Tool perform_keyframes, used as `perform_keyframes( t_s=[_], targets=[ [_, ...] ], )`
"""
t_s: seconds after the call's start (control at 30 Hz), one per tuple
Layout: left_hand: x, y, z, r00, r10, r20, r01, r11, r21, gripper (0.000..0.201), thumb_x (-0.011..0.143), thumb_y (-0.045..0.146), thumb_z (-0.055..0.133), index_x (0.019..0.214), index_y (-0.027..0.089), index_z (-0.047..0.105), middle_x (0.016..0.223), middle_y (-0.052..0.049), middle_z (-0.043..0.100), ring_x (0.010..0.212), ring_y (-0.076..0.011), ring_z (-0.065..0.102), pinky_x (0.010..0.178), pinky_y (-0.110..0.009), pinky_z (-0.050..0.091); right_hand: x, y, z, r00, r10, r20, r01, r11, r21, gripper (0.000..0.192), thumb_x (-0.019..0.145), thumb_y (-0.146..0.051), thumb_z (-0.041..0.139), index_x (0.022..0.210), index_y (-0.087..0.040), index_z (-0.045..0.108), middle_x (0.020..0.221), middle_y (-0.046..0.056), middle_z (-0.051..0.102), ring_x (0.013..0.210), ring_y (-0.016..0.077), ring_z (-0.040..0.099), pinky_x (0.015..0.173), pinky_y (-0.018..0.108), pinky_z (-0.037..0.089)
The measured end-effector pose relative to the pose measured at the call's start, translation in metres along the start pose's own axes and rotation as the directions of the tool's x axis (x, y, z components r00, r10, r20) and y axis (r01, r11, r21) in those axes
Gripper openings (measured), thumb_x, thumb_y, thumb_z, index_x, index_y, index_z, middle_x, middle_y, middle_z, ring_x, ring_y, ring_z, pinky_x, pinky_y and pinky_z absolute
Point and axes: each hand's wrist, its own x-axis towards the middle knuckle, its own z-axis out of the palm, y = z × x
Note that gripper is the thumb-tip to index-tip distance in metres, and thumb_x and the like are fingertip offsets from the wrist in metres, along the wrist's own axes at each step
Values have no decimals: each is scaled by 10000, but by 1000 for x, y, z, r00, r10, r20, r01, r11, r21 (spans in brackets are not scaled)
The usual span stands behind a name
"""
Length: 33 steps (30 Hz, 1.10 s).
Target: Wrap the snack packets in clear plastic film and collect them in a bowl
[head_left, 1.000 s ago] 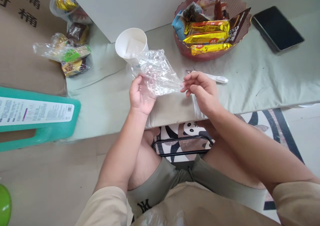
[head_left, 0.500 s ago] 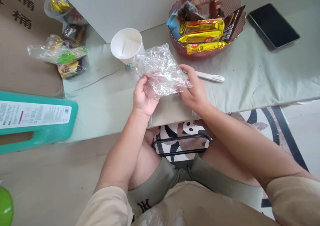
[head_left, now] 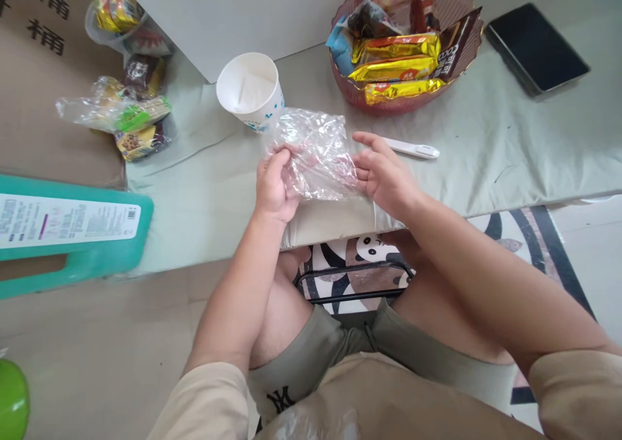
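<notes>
- Left hand (head_left: 273,187): grip closed on the left edge of the crumpled clear plastic bag (head_left: 318,151).
- Right hand (head_left: 383,177): grip loosely open, fingertips touching the bag's right edge.
- Bag spans between both hands, just above the counter (head_left: 486,148).

Home: snack basket (head_left: 369,100), panda rug (head_left: 369,249)

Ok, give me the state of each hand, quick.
Left hand: closed on the left edge of the clear plastic bag.
Right hand: fingers partly open, touching the bag's right edge.
</notes>
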Motion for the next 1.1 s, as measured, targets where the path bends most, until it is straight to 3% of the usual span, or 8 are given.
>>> perform_keyframes(
  t_s=[0.1,0.23,0.33,0.43,0.6,0.7,0.93,1.1],
  targets=[
    [-6,1,4,998,-28,50,23,995,93,163,832,374,773,815,231,697,812,-4,739,736,-182,774,429,-202,455,1,-4,6,999,32,33,-34,999,39,566,770,-522,797,1210,-268,547,1032,50,688,902,203,694,787,380,618],
    [-9,3,7,994,-70,83,47,967,252,166,816,341,789,766,199,720,720,-18,738,511,-121,655,417,-214,452,1,-8,8,998,-51,-45,48,997,-63,298,798,-410,782,867,-226,559,778,-3,604,690,130,581,654,300,523],
    [-9,5,7,990,-109,84,74,938,339,140,798,322,777,756,198,727,632,-12,721,451,-117,627,372,-199,386,3,-8,5,987,-101,-128,87,990,-111,218,879,-349,684,841,-255,491,700,-40,529,587,110,505,571,279,464],
    [-9,7,4,986,-117,122,70,939,336,153,747,340,793,793,203,743,645,-23,739,517,-150,696,329,-183,271,3,-6,4,988,-82,-128,71,994,-88,176,907,-356,647,919,-278,490,702,-49,535,530,115,473,518,283,443],
    [-5,13,-3,978,-138,159,99,968,231,339,747,519,813,801,192,742,765,-54,785,715,-199,772,533,-229,553,-3,-14,4,1000,-10,-6,8,982,-190,157,849,-284,707,923,-244,574,647,-41,535,533,121,473,511,284,410],
    [-2,14,-4,978,-177,113,143,955,260,356,783,543,812,807,199,724,749,-54,775,663,-182,757,476,-213,504,-7,-18,3,999,-11,48,22,970,-243,152,833,-322,738,887,-229,631,713,-10,604,613,138,541,551,292,460],
    [-5,4,3,995,23,96,-56,931,360,282,804,448,847,772,215,691,616,13,699,401,-66,533,330,-189,278,-2,-11,5,978,-179,-110,137,939,-316,339,892,-528,671,732,-230,656,708,10,612,668,144,537,648,308,476],
    [-8,2,2,991,101,91,-127,928,350,200,888,416,777,843,235,705,496,60,599,315,-47,427,316,-197,226,1,-6,6,968,-186,-171,165,978,-131,263,836,-492,689,767,-241,648,726,10,614,657,154,541,604,308,443]
  ],
)
